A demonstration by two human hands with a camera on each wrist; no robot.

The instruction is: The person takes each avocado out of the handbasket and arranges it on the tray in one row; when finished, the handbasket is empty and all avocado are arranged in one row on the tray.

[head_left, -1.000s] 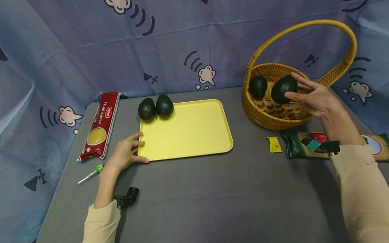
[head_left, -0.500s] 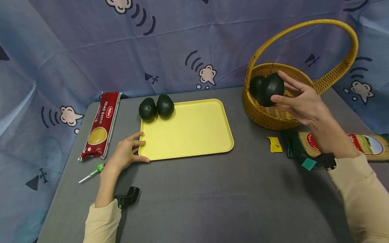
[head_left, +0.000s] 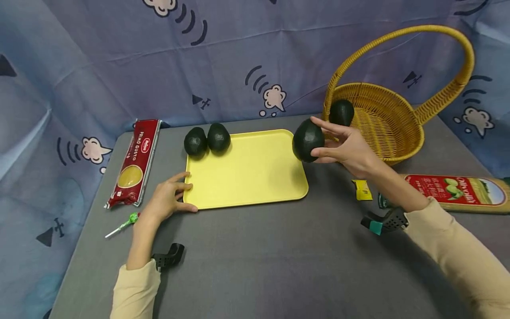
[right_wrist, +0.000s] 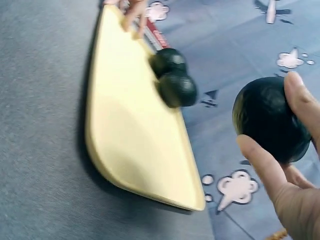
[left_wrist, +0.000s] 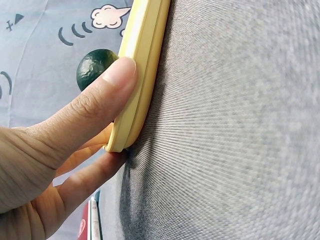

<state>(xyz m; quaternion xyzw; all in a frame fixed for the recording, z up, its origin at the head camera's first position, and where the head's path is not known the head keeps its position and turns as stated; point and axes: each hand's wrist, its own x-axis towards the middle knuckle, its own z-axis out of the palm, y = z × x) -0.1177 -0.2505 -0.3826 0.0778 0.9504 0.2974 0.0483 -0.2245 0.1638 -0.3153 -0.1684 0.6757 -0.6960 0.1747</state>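
My right hand [head_left: 348, 148] holds a dark green avocado [head_left: 308, 141] between thumb and fingers, above the right end of the yellow tray [head_left: 247, 177]. In the right wrist view the same avocado [right_wrist: 270, 117] is apart from the tray. Two more avocados, a left one [head_left: 195, 142] and a right one [head_left: 218, 138], sit side by side at the tray's far left corner. At the near left corner my left hand [head_left: 163, 201] grips the tray, its thumb [left_wrist: 107, 90] along the near rim and its fingers at the left side. Another avocado [head_left: 341, 112] lies in the wicker basket [head_left: 384, 126].
A red pasta pack [head_left: 134, 164] and a green-wrapped lollipop [head_left: 127, 223] lie left of the tray. Right of it are a small yellow wrapped sweet [head_left: 362, 190] and an Olivoilà pack [head_left: 458, 191], partly behind my right forearm. The basket's tall handle [head_left: 414, 29] arches upward.
My right hand has carried the avocado out of the basket, leftward and nearer, to the tray's right end. The left hand stays at the tray corner.
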